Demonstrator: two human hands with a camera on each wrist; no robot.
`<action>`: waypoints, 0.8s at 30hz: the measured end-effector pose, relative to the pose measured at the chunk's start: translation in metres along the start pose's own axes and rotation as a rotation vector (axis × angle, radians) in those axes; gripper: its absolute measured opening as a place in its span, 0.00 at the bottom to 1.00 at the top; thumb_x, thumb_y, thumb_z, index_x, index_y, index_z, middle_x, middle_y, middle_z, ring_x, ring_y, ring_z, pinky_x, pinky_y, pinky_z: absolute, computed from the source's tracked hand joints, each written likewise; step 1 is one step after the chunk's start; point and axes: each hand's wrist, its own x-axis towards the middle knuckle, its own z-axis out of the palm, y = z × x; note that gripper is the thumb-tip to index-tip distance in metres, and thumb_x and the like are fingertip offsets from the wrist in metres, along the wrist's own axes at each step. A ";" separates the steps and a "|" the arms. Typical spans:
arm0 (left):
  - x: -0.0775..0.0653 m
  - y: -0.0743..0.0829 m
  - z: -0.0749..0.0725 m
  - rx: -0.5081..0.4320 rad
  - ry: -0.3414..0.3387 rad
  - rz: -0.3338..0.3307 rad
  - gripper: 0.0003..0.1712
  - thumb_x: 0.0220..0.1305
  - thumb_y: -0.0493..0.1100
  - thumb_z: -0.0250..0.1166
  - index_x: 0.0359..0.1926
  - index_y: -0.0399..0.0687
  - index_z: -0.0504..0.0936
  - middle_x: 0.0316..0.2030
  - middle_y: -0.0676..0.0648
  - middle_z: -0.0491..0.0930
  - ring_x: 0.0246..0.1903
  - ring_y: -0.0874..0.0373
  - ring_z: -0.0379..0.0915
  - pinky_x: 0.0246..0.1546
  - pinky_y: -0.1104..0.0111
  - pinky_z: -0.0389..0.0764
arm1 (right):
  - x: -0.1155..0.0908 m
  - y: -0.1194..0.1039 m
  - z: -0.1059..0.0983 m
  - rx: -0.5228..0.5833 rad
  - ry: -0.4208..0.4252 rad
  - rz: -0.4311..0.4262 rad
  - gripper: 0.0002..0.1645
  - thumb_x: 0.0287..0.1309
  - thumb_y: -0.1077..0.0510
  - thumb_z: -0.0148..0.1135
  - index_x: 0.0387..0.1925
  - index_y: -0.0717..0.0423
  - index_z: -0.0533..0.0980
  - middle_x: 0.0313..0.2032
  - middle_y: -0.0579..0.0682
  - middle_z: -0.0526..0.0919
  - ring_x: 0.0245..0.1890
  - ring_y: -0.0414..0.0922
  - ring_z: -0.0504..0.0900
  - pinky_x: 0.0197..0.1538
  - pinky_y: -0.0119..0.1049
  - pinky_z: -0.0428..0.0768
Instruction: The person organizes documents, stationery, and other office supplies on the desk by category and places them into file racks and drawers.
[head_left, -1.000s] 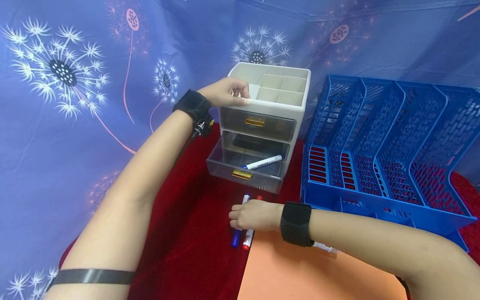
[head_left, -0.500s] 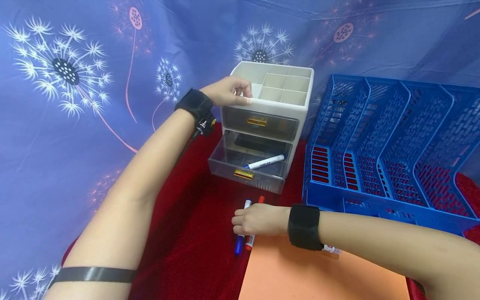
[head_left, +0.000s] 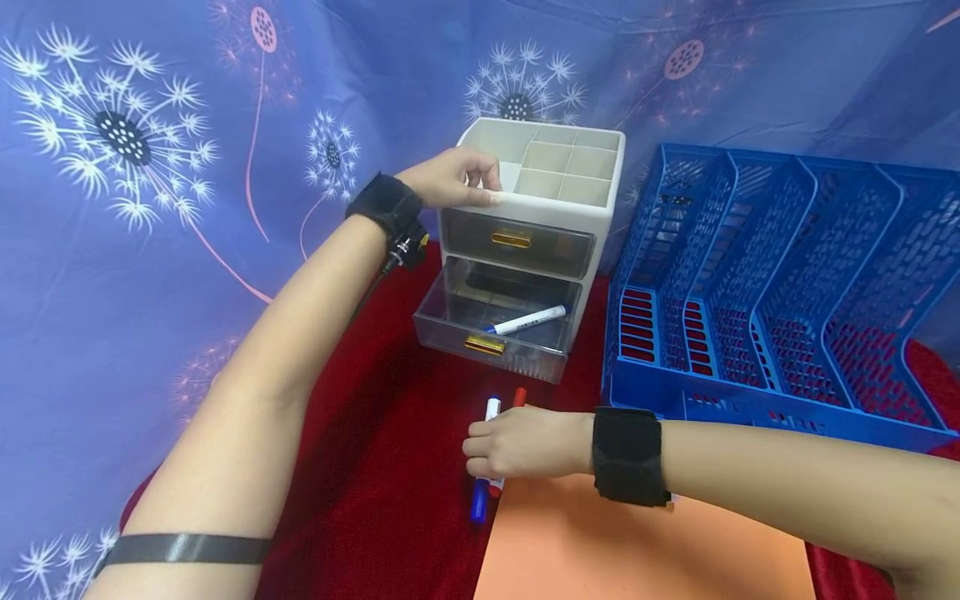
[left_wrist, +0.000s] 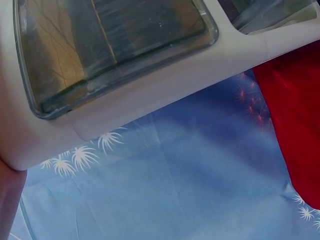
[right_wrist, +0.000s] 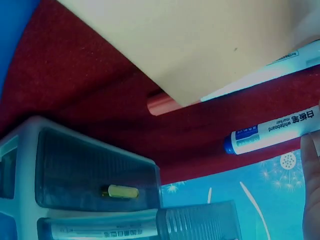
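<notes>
under the right hand (head_left: 527, 443), the blue marker (head_left: 478, 502) lies with its long axis running away from the person, blue cap toward the body, other end away and leaning slightly right. that hand's fingers bend down around the barrel and grip it, nearly closed. just to the marker's right, partly under the same hand, a red marker (head_left: 520, 397) runs almost parallel. since a second ago the blue marker and the right hand have come nearer the body, and the blue cap now juts past the red marker's near end; the left hand (head_left: 457, 179) keeps its place, fingers curled and thumb on the front rim, holding the white drawer unit (head_left: 555, 210). below the left hand, the lower drawer (head_left: 442, 332) stands pulled out, a white marker (head_left: 531, 320) slantwise in it. dark red cloth (head_left: 382, 450) spreads under the right hand, an orange sheet (head_left: 637, 550) lies on its near side, a blue rack (head_left: 750, 393) stands beyond it to the right, and a dandelion-printed blue curtain (head_left: 405, 50) hangs behind both hands.
</notes>
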 end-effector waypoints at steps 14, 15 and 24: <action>0.001 0.000 0.000 0.007 0.004 -0.005 0.05 0.59 0.40 0.65 0.29 0.44 0.77 0.23 0.52 0.70 0.27 0.58 0.63 0.32 0.69 0.62 | -0.012 -0.004 -0.025 -0.005 0.057 -0.022 0.13 0.55 0.49 0.66 0.41 0.43 0.75 0.38 0.38 0.78 0.40 0.34 0.72 0.42 0.21 0.74; 0.001 0.000 0.001 0.005 0.001 -0.003 0.05 0.59 0.40 0.65 0.30 0.43 0.77 0.23 0.52 0.70 0.28 0.58 0.63 0.32 0.69 0.62 | -0.014 -0.004 -0.028 -0.014 0.056 -0.026 0.13 0.55 0.49 0.66 0.41 0.43 0.75 0.38 0.38 0.78 0.40 0.34 0.72 0.42 0.21 0.74; 0.002 -0.002 0.002 -0.003 0.006 -0.012 0.05 0.59 0.39 0.65 0.30 0.44 0.77 0.21 0.51 0.69 0.27 0.58 0.63 0.30 0.69 0.62 | -0.027 -0.004 -0.052 -0.044 0.076 -0.022 0.13 0.57 0.53 0.65 0.43 0.44 0.72 0.40 0.39 0.77 0.42 0.35 0.72 0.43 0.23 0.74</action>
